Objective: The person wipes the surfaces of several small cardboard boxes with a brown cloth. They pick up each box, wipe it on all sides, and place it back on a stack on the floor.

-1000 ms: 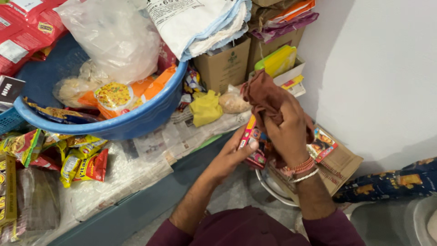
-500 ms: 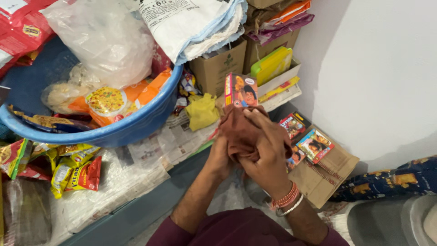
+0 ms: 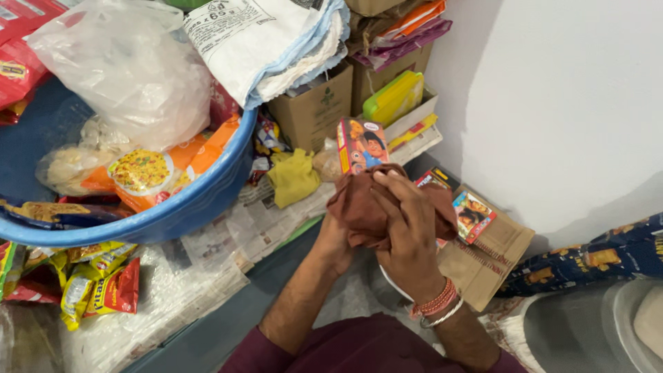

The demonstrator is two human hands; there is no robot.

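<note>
My right hand (image 3: pixel 407 231) presses a brown cloth (image 3: pixel 359 207) around a small red and orange carton (image 3: pixel 360 144), whose top sticks out above the cloth. My left hand (image 3: pixel 336 238) grips the same carton from below and is mostly hidden under the cloth. Two more small cartons (image 3: pixel 472 215) of the same kind lie on a flat brown cardboard piece (image 3: pixel 494 252) just right of my hands.
A big blue tub (image 3: pixel 186 207) with snack packets and a plastic bag sits at left on a newspaper-lined shelf (image 3: pixel 262 224). Cardboard boxes (image 3: pixel 314 110) and a white sack (image 3: pixel 269 41) stand behind. Yellow snack packets (image 3: pixel 97 290) lie at lower left. A white wall is at right.
Both hands lifted one carton off the cardboard pile and moved left and up with it. The cloth now wraps its lower part.
</note>
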